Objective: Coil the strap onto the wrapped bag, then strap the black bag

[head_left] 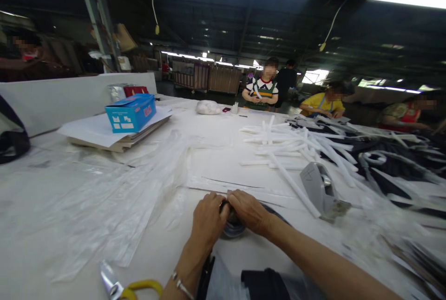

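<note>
1. The left hand [208,218] and right hand [248,209] are meeting at the near middle of the white table [42,188], fingers curled and pressed together.
2. Both are clasping a dark roll [232,228], possibly tape, which is peeking out beneath the fingertips.
3. A grey tape dispenser [322,191] is sitting just right; yellow-handled scissors [130,288] are lying near left.

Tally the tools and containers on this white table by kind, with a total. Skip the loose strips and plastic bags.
Blue box: 1
Grey tape dispenser: 1
Yellow-handled scissors: 1
Dark roll held between the left hand and right hand: 1
Total: 4
</note>
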A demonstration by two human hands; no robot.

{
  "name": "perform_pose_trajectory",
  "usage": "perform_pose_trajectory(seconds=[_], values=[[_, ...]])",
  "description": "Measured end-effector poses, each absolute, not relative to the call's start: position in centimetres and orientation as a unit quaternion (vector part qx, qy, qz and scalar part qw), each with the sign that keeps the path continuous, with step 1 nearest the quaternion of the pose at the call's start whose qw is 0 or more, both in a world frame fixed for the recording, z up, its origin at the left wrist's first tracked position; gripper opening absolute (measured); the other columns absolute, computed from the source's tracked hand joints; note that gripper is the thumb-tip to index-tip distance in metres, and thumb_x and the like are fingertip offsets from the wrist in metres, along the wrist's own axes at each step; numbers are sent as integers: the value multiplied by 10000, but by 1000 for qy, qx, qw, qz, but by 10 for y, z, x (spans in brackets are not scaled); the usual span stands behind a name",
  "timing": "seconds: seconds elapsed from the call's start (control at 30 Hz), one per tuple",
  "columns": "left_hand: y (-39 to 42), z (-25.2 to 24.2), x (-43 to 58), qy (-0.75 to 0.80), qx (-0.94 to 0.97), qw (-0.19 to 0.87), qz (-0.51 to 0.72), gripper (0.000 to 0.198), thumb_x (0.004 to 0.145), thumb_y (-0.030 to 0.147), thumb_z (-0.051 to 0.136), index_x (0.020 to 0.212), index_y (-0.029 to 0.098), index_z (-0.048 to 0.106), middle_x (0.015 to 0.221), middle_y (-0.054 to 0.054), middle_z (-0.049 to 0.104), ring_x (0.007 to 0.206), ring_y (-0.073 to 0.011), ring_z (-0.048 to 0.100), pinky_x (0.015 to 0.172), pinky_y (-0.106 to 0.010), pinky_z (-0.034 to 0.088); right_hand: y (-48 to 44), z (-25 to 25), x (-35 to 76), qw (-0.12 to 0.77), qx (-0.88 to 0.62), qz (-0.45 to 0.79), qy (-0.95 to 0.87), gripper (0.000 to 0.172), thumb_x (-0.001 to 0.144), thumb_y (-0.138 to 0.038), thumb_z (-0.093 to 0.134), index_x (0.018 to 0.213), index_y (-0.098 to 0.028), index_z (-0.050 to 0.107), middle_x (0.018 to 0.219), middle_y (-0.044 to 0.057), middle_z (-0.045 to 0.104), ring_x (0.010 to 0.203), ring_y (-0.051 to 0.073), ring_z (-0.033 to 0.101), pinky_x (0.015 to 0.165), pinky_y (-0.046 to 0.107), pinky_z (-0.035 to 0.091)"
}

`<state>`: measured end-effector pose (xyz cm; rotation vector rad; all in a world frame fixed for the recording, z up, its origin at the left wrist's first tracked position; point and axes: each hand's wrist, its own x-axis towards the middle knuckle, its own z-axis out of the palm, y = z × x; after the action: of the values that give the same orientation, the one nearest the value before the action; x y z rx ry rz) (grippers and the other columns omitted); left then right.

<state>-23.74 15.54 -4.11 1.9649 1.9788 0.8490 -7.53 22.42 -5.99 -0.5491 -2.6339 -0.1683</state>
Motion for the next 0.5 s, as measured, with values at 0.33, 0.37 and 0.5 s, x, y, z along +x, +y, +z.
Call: perform_pose_trajectory(seconds=[0.33, 0.37, 0.5], values=[[185, -64, -254, 646, 464, 391, 463, 104, 744, 282, 600, 787, 191, 576, 631, 17, 609, 646, -169, 577, 625, -262, 415, 225, -44, -66, 258, -163, -52, -951, 152, 989, -193, 421, 978, -171, 572, 874, 68, 617, 800, 187, 533, 756, 309, 485], [185, -65, -253, 644, 463, 394, 464, 104, 736, 293, 609, 733, 194, 579, 641, 10, 610, 685, -178, 576, 654, -270, 415, 226, -43, -66, 260, -158, -48, -951, 153, 989, -199, 425, 981, -171, 575, 878, 69, 621, 807, 187, 537, 762, 310, 488], [183, -62, -252, 605, 453, 469, 457, 249, 753, 397, 621, 607, 198, 594, 639, -13, 624, 729, -198, 559, 709, -298, 420, 227, -42, -68, 285, -136, -41, -948, 176, 995, -206, 419, 1056, -172, 581, 924, 82, 644, 871, 190, 568, 800, 322, 503]])
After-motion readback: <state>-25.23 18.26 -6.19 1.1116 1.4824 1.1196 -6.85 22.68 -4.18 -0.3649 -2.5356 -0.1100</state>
